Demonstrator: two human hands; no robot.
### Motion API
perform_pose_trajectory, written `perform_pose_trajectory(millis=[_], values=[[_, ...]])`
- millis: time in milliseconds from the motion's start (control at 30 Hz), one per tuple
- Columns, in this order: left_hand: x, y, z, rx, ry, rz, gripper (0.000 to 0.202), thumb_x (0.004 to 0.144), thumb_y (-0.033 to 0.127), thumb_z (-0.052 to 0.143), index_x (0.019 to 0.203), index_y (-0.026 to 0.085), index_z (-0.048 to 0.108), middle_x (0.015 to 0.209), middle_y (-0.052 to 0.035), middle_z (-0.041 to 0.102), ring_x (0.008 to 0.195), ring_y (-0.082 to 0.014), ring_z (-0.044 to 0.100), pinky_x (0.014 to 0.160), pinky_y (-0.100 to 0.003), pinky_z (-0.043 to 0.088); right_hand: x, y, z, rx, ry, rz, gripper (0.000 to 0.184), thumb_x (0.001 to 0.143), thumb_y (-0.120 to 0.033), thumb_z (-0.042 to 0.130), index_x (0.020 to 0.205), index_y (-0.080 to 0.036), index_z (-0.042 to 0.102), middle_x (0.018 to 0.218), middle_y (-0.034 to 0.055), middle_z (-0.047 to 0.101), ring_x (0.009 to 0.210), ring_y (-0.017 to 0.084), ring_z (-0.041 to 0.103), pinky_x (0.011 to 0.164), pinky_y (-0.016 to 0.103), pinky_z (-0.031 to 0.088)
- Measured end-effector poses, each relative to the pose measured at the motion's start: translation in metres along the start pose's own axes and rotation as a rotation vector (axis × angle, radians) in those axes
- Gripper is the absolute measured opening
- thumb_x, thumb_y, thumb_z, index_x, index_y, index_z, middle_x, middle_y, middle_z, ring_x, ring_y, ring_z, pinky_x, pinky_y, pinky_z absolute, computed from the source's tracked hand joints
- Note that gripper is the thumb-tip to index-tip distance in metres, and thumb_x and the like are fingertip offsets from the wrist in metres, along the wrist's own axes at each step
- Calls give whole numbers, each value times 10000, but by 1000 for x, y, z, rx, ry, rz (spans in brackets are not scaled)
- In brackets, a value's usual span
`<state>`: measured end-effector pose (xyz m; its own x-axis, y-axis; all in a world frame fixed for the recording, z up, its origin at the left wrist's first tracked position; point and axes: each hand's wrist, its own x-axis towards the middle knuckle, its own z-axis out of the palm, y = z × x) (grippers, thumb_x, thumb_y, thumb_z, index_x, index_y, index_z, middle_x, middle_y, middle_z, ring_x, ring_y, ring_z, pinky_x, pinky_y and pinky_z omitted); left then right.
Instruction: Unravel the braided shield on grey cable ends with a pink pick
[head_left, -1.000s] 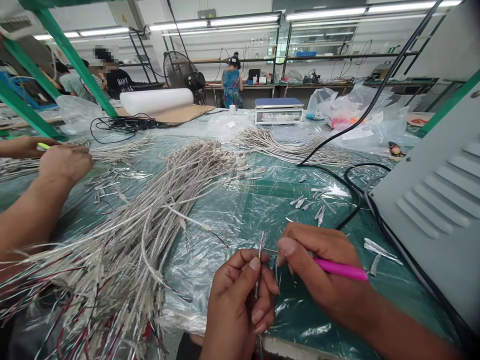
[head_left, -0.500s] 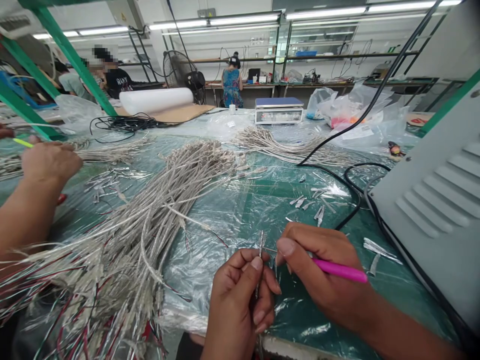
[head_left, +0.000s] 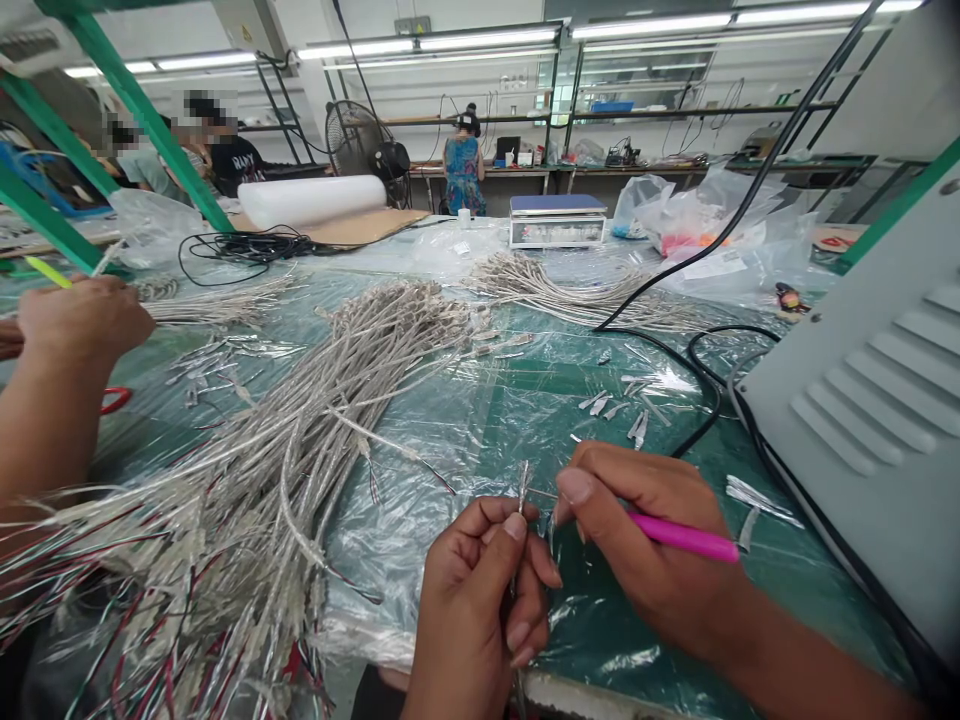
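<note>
Between thumb and fingers, my left hand (head_left: 487, 590) pinches a cable (head_left: 523, 490) upright, its frayed silvery end sticking up. My right hand (head_left: 645, 540) is closed around a tool with a pink handle (head_left: 690, 537); its thin metal tip reaches the cable end just above my left fingertips. What kind of tool it is I cannot make out for sure. To the left of my hands lies a large heap of grey braided cables (head_left: 322, 390) with red, green and black wires at the near ends. Foil scraps (head_left: 639, 430) lie beyond my right hand.
A co-worker's hand (head_left: 86, 315) with a yellow-green tool is at the far left. A grey vented machine (head_left: 870, 400) stands at the right, with a black cord (head_left: 705, 400) beside it. Further back are another cable bundle (head_left: 585, 295), a scale (head_left: 558, 222) and plastic bags (head_left: 720, 215).
My right hand and the pink-handled tool have shifted slightly to the right. My left hand stays put with the cable. The co-worker's hand has moved a little left.
</note>
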<state>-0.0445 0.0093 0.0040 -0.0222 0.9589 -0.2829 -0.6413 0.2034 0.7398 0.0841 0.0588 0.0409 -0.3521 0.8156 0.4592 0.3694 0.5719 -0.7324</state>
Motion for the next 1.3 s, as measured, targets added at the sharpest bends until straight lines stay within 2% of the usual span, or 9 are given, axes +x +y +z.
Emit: perform_pose_trajectory(millis=[433,667,800,933,1300], values=[[3,-4,-3,23,-20,-10,129,870,262,632,847,140,597,590,11,625,310,4,266,315,-117,247,1,-2,-1,43,-34,-28,341,966,-220,476,632,-179,530,561,-33,522,515,80,489,543,225,387],[2,1,-5,-62,-52,-49,113,885,241,601,854,133,612,580,3,623,319,5,226,313,-110,236,0,-1,-3,29,32,-26,371,980,-265,443,629,-182,531,573,-20,501,502,94,462,508,259,343],[3,4,-7,-105,-87,-78,108,894,232,580,856,135,609,593,2,614,327,6,196,314,-110,222,0,-1,-2,-13,-7,-23,401,978,-268,438,590,-185,500,531,-36,446,476,88,422,490,261,318],[4,3,-9,-116,-109,-86,114,909,226,555,858,136,603,597,2,607,326,2,196,314,-114,221,1,0,0,-25,-15,-10,393,978,-269,446,602,-181,520,544,-36,466,492,86,437,510,253,338],[2,4,-6,-92,-88,-72,128,916,218,547,841,135,608,587,4,603,327,3,199,318,-113,223,0,-1,0,1,-15,9,385,977,-273,449,611,-181,529,559,-33,471,505,89,444,513,253,346]])
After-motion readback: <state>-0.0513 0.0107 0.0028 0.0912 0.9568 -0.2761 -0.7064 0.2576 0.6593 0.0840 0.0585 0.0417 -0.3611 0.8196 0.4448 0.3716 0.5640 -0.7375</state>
